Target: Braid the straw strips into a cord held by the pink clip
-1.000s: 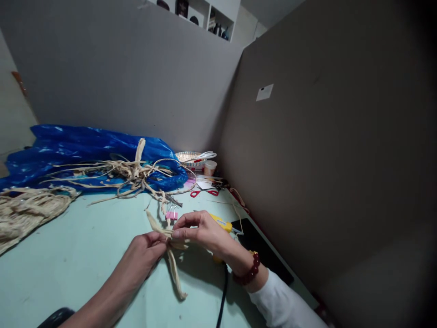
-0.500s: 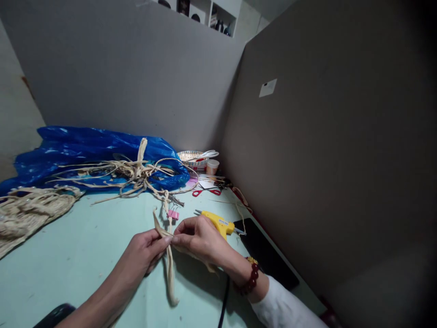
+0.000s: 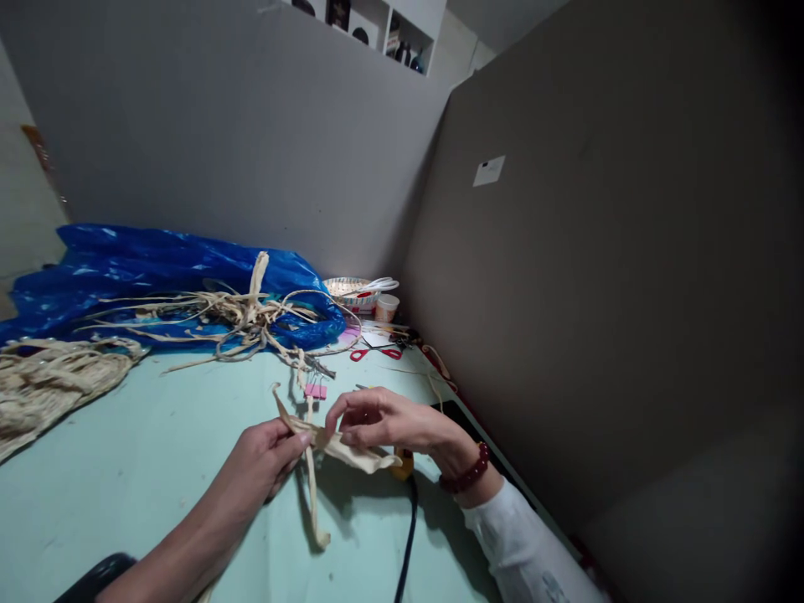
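Observation:
My left hand point(image 3: 270, 456) pinches pale dried plant-fibre strips where they cross. One wide, flat strip point(image 3: 358, 456) runs out to the right beneath my right hand. Another strip point(image 3: 314, 502) hangs down toward me, and its upper part runs away to a pink binder clip point(image 3: 316, 391) and a knotted cord. Over the wide strip hovers my right hand point(image 3: 383, 423), its fingers bent and apart; the index fingertip is at the strip, and whether it touches is hard to tell. A yellow glue gun point(image 3: 403, 465) is mostly hidden behind my right hand.
A blue plastic bag point(image 3: 157, 260) with tangled fibre strips point(image 3: 251, 314) lies at the back left. A woven fibre piece point(image 3: 56, 385) is at the left edge. Red-handled scissors point(image 3: 375, 354), a cup point(image 3: 386, 307) and a basket point(image 3: 345, 287) stand toward the corner. A black cable point(image 3: 408, 536) runs frontward.
My right hand has loosened its pinch and lifted slightly to the right, its fingers parting, so the wide strip shows more fully. My left hand keeps its hold.

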### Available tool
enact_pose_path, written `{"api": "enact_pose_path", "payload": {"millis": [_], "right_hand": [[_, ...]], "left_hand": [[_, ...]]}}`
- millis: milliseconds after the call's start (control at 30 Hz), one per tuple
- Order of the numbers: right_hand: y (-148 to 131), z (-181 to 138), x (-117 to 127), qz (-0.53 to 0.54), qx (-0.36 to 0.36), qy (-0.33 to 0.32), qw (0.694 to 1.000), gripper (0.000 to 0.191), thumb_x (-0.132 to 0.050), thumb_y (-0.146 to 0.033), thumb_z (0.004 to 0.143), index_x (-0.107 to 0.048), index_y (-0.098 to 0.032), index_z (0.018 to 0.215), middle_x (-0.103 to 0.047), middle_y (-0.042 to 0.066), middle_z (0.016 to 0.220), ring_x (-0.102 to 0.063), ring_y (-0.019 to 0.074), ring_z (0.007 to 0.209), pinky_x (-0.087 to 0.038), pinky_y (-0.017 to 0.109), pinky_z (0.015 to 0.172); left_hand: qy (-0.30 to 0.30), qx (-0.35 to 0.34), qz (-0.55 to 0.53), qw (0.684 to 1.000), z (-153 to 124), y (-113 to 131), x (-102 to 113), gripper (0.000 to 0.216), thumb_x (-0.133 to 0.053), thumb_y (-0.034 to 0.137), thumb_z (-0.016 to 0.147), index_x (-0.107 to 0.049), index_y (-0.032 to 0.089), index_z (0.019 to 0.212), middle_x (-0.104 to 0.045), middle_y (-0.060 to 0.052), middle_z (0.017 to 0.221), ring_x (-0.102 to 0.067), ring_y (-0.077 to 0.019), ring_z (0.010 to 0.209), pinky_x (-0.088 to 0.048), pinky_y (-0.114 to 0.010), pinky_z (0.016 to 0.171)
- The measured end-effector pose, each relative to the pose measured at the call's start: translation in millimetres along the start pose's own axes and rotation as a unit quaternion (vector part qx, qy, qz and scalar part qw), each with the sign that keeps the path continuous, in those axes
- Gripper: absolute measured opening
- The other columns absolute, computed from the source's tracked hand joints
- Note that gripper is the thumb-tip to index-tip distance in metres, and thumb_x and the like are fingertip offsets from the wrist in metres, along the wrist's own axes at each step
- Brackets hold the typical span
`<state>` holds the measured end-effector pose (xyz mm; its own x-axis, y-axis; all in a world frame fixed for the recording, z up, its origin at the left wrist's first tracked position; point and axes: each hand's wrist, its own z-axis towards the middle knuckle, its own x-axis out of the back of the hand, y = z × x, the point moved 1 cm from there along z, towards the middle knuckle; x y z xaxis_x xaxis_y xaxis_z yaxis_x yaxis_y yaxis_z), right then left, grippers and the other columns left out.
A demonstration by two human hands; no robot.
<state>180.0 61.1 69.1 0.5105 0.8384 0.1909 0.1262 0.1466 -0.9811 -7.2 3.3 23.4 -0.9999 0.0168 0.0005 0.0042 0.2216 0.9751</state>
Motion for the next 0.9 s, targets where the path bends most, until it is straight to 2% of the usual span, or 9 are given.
{"api": "enact_pose_path", "payload": {"millis": [100,200,267,367,467,567,700,900], "right_hand": [[-4.2,-2.7,-1.0,0.048,0.026,-0.004,0.999,0.017,-0.06,-0.023,0.081,-0.07,-0.011,0.088,-0.058,-0.001,0.065,-0.05,0.0089,0.06,-0.04,0.021,0.061],[-5.5,-2.0,-4.1,0.119,0.037,-0.001,0.992,0.023,-0.068,-0.026,0.078,-0.067,-0.012,0.097,-0.067,0.004,0.078,-0.063,0.0157,0.074,-0.047,0.03,0.076],[-6.6,-0.7,-5.0,0.118,0.051,0.03,0.991,0.026,-0.074,-0.027,0.074,-0.067,-0.015,0.097,-0.068,0.004,0.083,-0.063,0.0162,0.079,-0.047,0.031,0.08],[-10.1,1.1,-4.7,0.058,0.11,0.112,0.986,0.017,-0.077,-0.026,0.073,-0.069,-0.016,0.083,-0.063,0.001,0.085,-0.058,0.0124,0.078,-0.046,0.026,0.078],[-12.3,2.8,-7.3,0.049,0.155,0.137,0.977,0.013,-0.076,-0.026,0.074,-0.068,-0.017,0.078,-0.061,0.002,0.092,-0.057,0.0132,0.087,-0.045,0.026,0.082],[-9.7,6.6,-12.8,0.1,0.145,0.149,0.973,0.018,-0.075,-0.031,0.075,-0.065,-0.017,0.08,-0.063,0.002,0.087,-0.058,0.0135,0.083,-0.045,0.027,0.081],[-3.5,13.3,-17.6,0.166,0.149,0.2,0.954,0.022,-0.076,-0.033,0.073,-0.062,-0.017,0.08,-0.061,0.0,0.078,-0.056,0.0118,0.073,-0.046,0.026,0.075],[-2.7,16.1,-19.0,0.164,0.155,0.222,0.949,0.023,-0.075,-0.03,0.074,-0.063,-0.015,0.087,-0.06,0.0,0.069,-0.055,0.0107,0.064,-0.044,0.024,0.067]], "left_hand": [[-0.003,0.009,-0.016,1.0,0.5,0.7,0.0,0.044,-0.07,0.055,0.054,-0.06,0.015,0.07,-0.032,0.013,0.04,-0.02,-0.0035,0.035,-0.01,-0.02,0.039],[0.003,0.015,-0.02,1.0,0.3,4.0,-1.6,0.044,-0.072,0.055,0.051,-0.059,0.016,0.067,-0.031,0.013,0.04,-0.019,-0.0028,0.035,-0.008,-0.02,0.039],[0.005,0.017,-0.017,1.0,-0.1,5.6,-2.6,0.044,-0.072,0.055,0.05,-0.059,0.016,0.067,-0.03,0.013,0.039,-0.018,-0.0026,0.035,-0.008,-0.02,0.039],[0.006,0.013,-0.019,1.0,0.4,4.7,-2.5,0.044,-0.072,0.055,0.051,-0.058,0.016,0.065,-0.03,0.013,0.039,-0.018,-0.0026,0.035,-0.008,-0.02,0.039],[-0.006,0.011,-0.027,1.0,2.4,1.9,-1.3,0.042,-0.073,0.055,0.052,-0.057,0.017,0.063,-0.031,0.012,0.039,-0.019,-0.0027,0.034,-0.007,-0.02,0.039],[-0.012,0.025,-0.026,0.999,5.6,-0.3,-0.1,0.045,-0.073,0.057,0.048,-0.055,0.018,0.061,-0.029,0.013,0.037,-0.017,-0.0022,0.033,-0.006,-0.019,0.038],[-0.006,0.03,-0.026,0.999,8.3,-2.5,1.4,0.046,-0.074,0.057,0.046,-0.048,0.021,0.057,-0.026,0.015,0.036,-0.013,-0.0008,0.033,-0.006,-0.018,0.036],[-0.012,0.017,-0.042,0.999,5.3,-3.8,1.1,0.041,-0.073,0.052,0.055,-0.049,0.019,0.061,-0.029,0.014,0.04,-0.013,-0.0001,0.035,-0.005,-0.017,0.038]]}}
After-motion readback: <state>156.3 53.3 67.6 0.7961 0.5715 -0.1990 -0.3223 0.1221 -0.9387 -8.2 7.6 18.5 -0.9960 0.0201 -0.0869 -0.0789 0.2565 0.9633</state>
